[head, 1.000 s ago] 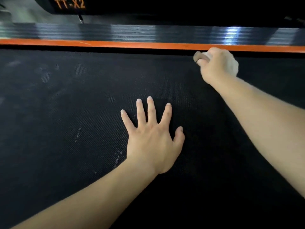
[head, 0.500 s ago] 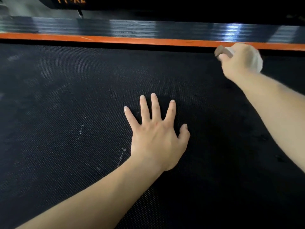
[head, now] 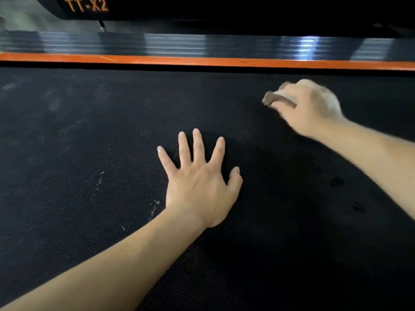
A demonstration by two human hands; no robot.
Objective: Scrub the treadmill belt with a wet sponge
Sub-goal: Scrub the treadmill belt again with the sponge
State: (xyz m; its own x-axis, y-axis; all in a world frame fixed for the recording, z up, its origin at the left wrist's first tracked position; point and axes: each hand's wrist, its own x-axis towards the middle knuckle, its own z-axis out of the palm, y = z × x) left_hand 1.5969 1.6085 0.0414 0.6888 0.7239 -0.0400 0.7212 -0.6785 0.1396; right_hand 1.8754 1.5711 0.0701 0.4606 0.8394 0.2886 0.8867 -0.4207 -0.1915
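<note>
Two hands [head: 200, 187] [head: 311, 108], one sponge [head: 275, 98], one belt [head: 89, 153].

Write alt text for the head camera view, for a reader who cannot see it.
A right hand grips a brown sponge, blurred, down at a black textured treadmill belt, near its orange side strip. The left hand lies flat on the belt with fingers spread; whitish scuffs mark the belt to its left.

so the left hand [head: 199, 185] lies flat on the black textured treadmill belt [head: 78, 153], right hand [head: 310, 108] with the brown sponge [head: 272, 98] behind it to the right, orange rail strip [head: 157, 60] beyond both
</note>
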